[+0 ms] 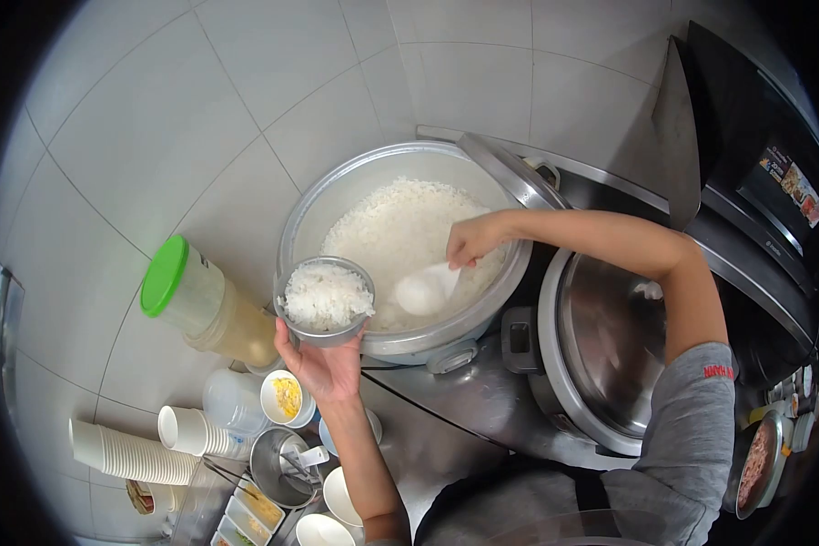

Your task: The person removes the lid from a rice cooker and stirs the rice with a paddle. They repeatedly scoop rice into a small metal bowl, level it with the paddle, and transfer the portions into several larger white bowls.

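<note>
A large round pot (301, 214) holds a bed of white rice (382, 214). My left hand (329, 364) holds a small metal bowl (323, 338) from below, heaped with rice, at the pot's near left rim. Over the rice in the pot, my right hand (476, 240) grips the handle of a white rice paddle (420, 293), whose broad end rests on or just above the rice.
Right of the pot stands a second steel cooker (614, 337) near black appliances (760, 173). On the left are a green-lidded container (166, 278), stacked paper cups (132, 450), a cup with yellow food (287, 398), a metal container (278, 469) and a topping tray (248, 517).
</note>
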The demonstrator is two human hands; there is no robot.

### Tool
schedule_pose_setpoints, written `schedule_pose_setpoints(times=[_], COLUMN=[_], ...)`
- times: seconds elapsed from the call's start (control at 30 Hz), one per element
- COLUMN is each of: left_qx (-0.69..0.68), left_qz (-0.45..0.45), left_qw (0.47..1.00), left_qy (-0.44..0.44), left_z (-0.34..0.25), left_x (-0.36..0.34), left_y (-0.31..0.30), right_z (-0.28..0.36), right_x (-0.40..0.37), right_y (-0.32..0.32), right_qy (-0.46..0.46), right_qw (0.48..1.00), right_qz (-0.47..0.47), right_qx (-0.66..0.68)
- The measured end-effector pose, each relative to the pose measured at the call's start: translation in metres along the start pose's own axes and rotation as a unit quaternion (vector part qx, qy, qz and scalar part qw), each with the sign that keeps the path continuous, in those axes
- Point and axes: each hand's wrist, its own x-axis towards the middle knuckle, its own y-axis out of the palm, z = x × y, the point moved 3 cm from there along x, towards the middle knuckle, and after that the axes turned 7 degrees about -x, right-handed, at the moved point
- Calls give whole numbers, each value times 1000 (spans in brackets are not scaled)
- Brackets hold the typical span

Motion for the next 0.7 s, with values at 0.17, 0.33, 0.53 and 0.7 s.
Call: schedule_pose_setpoints(times=[0.17,0.33,0.53,0.7], left_qx=[57,83,68,31], left_qz=[-22,-58,-68,-12], left_qw=[998,995,995,999], left_qy=[-9,12,8,-23], left_z=[11,44,44,37], left_x=[6,32,38,37], left_y=[-4,1,5,2], right_z=[49,84,109,124], right_x=[-28,-22,-40,-50], right_y=[-40,-2,19,1], right_qy=[9,-158,-212,-275], right_qw=[986,873,844,828], right_qz=[-165,-404,-411,-405], right_qx=[-10,-223,-271,-274])
